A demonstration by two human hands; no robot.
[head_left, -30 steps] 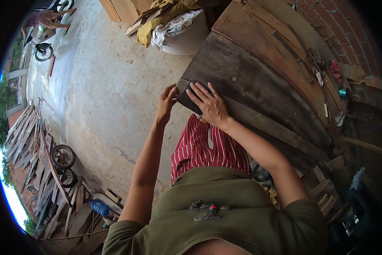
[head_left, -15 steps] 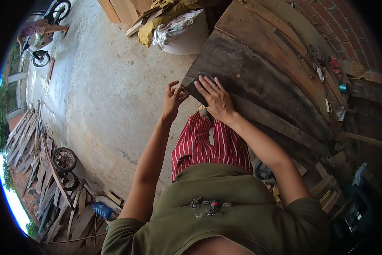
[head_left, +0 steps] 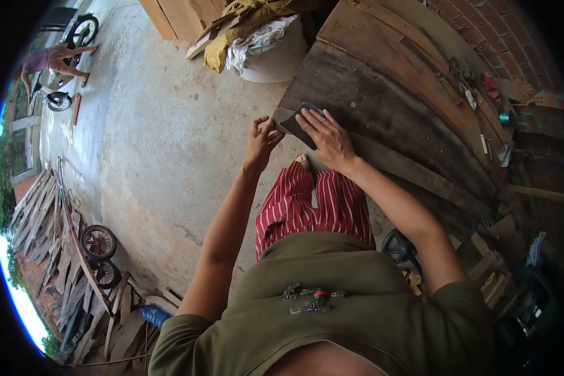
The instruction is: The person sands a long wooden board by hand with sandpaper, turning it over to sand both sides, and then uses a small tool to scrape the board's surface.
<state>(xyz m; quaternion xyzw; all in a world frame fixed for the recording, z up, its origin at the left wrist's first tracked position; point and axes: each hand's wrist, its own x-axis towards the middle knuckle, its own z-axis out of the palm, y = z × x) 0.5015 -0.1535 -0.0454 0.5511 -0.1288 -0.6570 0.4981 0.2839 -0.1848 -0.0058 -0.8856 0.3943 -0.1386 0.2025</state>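
Observation:
A dark, thin sheet that looks like sandpaper (head_left: 304, 130) lies at the near left corner of the dark wooden workbench (head_left: 332, 81). My right hand (head_left: 333, 143) rests flat on it, fingers stretched out and slightly apart. Close by on the left, my left hand (head_left: 262, 143) is at the bench corner, its thumb and fingertips pinched together at the sheet's lighter edge. Whatever sits between those fingertips is too small to make out.
Tools and a teal spool (head_left: 506, 118) lie along the bench's far side by a brick wall (head_left: 507, 47). A white sack (head_left: 272, 53) stands beyond the bench. Leftward are scrap boards (head_left: 59, 250), wheels (head_left: 99, 242) and a person (head_left: 56, 59) beside a motorbike.
My right hand has shifted slightly right on the sheet, showing more of its upper edge. My left hand moved a little right. The person at far left has changed posture slightly.

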